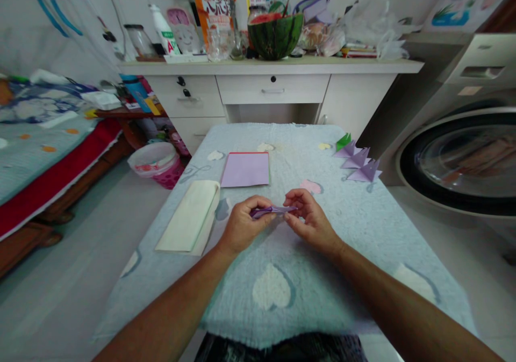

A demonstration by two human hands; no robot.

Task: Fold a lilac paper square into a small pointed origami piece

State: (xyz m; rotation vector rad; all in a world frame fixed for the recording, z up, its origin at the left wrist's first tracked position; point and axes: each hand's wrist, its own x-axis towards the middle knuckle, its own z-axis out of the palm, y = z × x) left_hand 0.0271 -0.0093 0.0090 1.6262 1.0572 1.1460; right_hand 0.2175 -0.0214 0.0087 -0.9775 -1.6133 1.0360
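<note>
Both my hands meet over the middle of a table covered with a pale blue cloth [282, 254]. My left hand [242, 223] and my right hand [308, 217] each pinch one end of a small folded purple paper piece [271, 210], held just above the cloth. A stack of lilac square paper [245, 169] with a red sheet under it lies beyond my hands. Several folded purple pieces [358, 163] and a green one [344, 140] sit at the far right of the table.
A cream folded sheet [192, 217] lies left of my hands. Behind the table stands a white desk [270, 66] with a halved watermelon [275, 34] and jars. A washing machine [459, 158] is on the right, a bed [40, 152] and a pink bin [158, 163] on the left.
</note>
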